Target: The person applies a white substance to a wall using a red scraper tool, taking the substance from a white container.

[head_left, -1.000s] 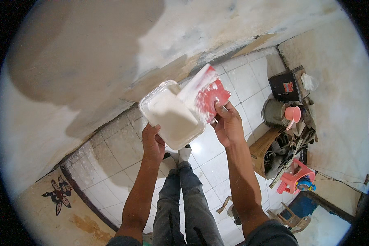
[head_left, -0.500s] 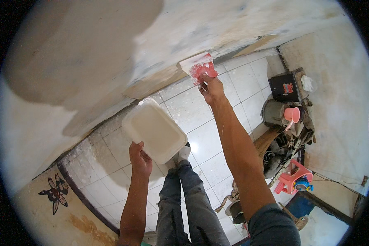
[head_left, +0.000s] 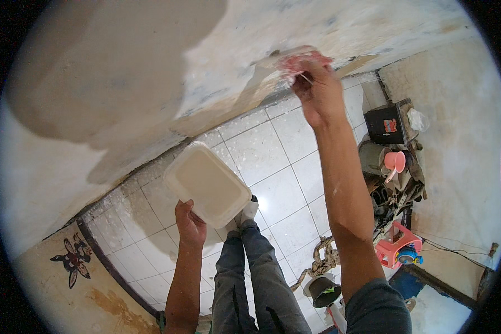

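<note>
My left hand [head_left: 190, 222] is closed on the lower left edge of a rectangular white plastic container [head_left: 206, 183] with pale creamy paste in it, held above the floor. My right hand [head_left: 317, 94] is raised to the upper right, closed on a red scraper [head_left: 309, 58] smeared with white, blurred by motion. The scraper is at the patchy, stained white wall [head_left: 250, 39]; whether it touches cannot be told.
White tiled floor [head_left: 273, 150] under my feet and beside the wall. Along the right wall stand a black box [head_left: 381, 122], a bucket [head_left: 373, 156] with a pink dipper [head_left: 394, 160], piled scraps, and a pink stool [head_left: 387, 242]. A dark pot [head_left: 323, 292] stands lower right.
My right hand with the scraper has left the container and moved up and right to the wall. My left hand and the container have shifted slightly left and down.
</note>
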Motion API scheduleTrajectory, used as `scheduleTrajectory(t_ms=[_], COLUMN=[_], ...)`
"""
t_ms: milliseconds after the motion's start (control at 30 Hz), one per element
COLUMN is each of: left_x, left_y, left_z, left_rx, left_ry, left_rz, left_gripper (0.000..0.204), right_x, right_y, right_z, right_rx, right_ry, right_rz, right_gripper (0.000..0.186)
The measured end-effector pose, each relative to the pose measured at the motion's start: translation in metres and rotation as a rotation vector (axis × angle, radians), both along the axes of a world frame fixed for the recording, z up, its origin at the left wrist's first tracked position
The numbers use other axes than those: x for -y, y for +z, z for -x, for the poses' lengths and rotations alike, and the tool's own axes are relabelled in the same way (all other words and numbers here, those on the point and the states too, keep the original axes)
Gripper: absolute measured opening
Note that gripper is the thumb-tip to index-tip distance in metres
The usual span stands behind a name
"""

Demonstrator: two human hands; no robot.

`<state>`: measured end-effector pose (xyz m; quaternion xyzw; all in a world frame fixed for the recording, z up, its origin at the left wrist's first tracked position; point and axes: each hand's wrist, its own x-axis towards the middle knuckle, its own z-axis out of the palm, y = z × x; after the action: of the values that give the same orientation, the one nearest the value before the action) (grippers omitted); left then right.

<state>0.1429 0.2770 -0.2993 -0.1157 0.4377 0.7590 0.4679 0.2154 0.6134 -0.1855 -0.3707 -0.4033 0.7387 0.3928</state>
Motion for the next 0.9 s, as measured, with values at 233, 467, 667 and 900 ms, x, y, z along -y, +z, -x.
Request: scheduleTrajectory(t_ms=[233,467,667,900], left_x=[0.002,0.006,0.013,0.008], left_y=[0.001,-0.007,-0.004,0.009], left_z=[0.002,0.004,0.004,0.005], left_rx=[-0.006,0.017,0.009,0.011], left_ry=[0.004,-0.033,-0.016,0.003], left_rz=[0.082,0.06,0.092,0.054], left_gripper=[0.057,0.056,0.054,0.052], right_x=[0.026,0.007,-0.017,0.018], right_y=[-0.032,-0.134,-0.042,0.084], right_z=[-0.048,-0.039,0.026,-0.006], right_rx=[0.015,0.035,0.032,-0.05], right_ry=[-0.144,-0.075,-0.079,-0.138], right_rz=[0.153,0.304,0.036,-0.162], right_gripper=[0.03,0.033,0.016,0.011])
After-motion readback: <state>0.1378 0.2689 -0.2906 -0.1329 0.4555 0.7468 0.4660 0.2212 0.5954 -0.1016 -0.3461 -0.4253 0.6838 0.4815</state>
